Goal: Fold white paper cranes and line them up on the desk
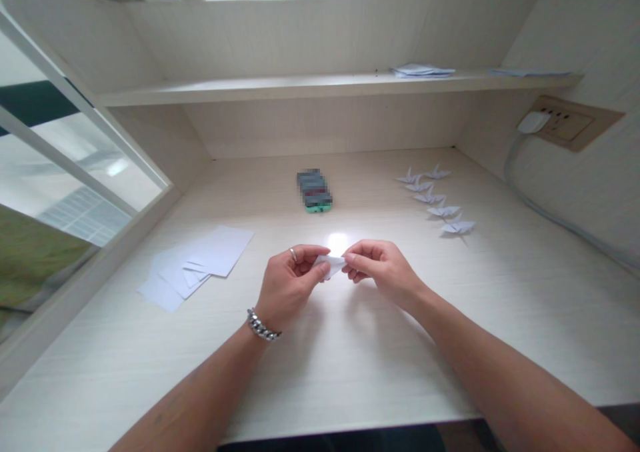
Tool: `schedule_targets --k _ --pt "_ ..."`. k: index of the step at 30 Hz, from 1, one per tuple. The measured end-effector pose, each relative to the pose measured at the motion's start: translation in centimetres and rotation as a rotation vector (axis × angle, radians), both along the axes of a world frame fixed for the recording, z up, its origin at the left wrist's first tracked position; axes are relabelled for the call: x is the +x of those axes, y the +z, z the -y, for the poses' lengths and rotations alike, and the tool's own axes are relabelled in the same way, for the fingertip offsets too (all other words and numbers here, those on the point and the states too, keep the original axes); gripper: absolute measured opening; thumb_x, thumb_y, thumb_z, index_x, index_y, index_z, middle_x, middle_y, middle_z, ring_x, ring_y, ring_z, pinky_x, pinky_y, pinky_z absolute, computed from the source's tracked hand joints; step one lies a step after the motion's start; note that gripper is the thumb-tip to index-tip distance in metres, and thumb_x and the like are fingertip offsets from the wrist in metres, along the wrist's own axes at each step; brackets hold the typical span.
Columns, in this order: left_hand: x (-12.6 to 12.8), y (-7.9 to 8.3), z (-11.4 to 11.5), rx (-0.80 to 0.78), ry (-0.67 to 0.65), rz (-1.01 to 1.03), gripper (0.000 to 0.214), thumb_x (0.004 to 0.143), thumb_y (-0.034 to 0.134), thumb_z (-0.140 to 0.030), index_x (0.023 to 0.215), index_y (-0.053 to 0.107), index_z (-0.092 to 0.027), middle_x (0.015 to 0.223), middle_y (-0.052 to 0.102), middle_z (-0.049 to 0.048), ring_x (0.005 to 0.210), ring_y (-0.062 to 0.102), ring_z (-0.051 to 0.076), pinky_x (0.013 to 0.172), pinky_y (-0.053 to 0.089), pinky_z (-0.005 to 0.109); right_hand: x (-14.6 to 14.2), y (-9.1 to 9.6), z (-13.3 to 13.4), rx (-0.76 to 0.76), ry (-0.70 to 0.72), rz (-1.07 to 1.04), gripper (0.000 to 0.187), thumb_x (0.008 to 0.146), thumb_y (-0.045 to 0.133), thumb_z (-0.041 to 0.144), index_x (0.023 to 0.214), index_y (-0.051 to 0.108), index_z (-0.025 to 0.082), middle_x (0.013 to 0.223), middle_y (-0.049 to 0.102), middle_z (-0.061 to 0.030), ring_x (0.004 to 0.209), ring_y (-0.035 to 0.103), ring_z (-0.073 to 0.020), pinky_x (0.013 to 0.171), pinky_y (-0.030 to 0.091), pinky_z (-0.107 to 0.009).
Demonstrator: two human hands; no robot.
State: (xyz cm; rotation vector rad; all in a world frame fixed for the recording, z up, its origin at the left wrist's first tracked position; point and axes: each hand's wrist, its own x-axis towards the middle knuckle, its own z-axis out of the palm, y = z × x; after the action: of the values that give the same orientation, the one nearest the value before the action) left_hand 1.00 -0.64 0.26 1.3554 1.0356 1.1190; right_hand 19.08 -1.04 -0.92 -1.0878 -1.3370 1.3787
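Note:
A small folded piece of white paper point(331, 263) is held just above the desk, between my two hands. My left hand point(295, 279) pinches its left part between thumb and fingers; a ring and a chain bracelet are on that hand and wrist. The fingertips of my right hand point(377, 265) grip the pointed right end. Several white paper cranes point(430, 197) stand in a slanting row at the back right. To the left, several loose sheets of white paper point(220, 249) lie overlapping on the desk.
A phone-like object point(315, 191) with a green end, its face pixelated, lies behind my hands. Above the desk runs a shelf point(300, 91) bearing a paper stack point(424, 71). On the right wall, a plug point(533, 123) sits in a socket, its grey cable point(550, 220) trailing down the right side.

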Motion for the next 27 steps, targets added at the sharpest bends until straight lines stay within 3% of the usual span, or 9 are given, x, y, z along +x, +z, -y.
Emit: schedule_targets --k 7,14,19,23,27 --pt "0.22 -0.28 0.07 0.016 -0.047 -0.016 0.025 0.069 0.076 -0.021 0.091 0.067 -0.012 0.064 0.064 0.0015 0.059 0.060 0.012 0.057 0.050 0.024 -0.54 -0.31 0.19 0.087 -0.020 0.174 0.025 0.081 0.062 0.037 0.068 0.064 0.015 0.060 0.060 -0.0013 0.053 0.053 -0.0117 0.052 0.041 -0.025" --pt "0.09 -0.38 -0.09 0.004 -0.084 -0.036 0.027 0.071 0.074 -0.021 0.095 0.064 -0.012 0.067 0.067 0.0024 0.061 0.062 0.013 0.058 0.050 0.024 -0.54 -0.25 0.32 0.116 0.019 0.208 0.023 0.083 0.059 0.034 0.071 0.064 0.016 0.062 0.061 -0.0016 0.055 0.054 -0.0125 0.053 0.041 -0.025" --pt "0.00 -0.43 -0.29 -0.062 -0.105 -0.011 0.029 0.072 0.074 -0.024 0.096 0.064 -0.011 0.068 0.068 0.0034 0.061 0.062 0.013 0.059 0.052 0.024 -0.64 -0.27 0.38 0.139 -0.034 0.236 0.022 0.083 0.058 0.033 0.069 0.062 0.017 0.060 0.058 -0.0001 0.054 0.050 -0.0117 0.051 0.037 -0.024" --pt "0.09 -0.25 -0.42 -0.110 -0.109 -0.047 0.023 0.074 0.072 -0.031 0.086 0.068 -0.011 0.072 0.069 0.0056 0.062 0.063 0.013 0.057 0.052 0.025 -0.82 -0.12 0.48 0.156 -0.045 0.267 0.021 0.082 0.059 0.031 0.068 0.061 0.017 0.060 0.058 -0.0001 0.055 0.050 -0.0117 0.052 0.036 -0.024" --pt "0.22 0.08 -0.38 -0.072 -0.109 -0.112 0.019 0.073 0.072 -0.030 0.069 0.067 -0.012 0.060 0.065 0.0031 0.055 0.058 0.011 0.052 0.048 0.021 -1.04 -0.19 0.63 0.166 -0.032 0.290 0.019 0.082 0.059 0.029 0.069 0.062 0.017 0.061 0.059 -0.0001 0.055 0.050 -0.0113 0.052 0.037 -0.024"
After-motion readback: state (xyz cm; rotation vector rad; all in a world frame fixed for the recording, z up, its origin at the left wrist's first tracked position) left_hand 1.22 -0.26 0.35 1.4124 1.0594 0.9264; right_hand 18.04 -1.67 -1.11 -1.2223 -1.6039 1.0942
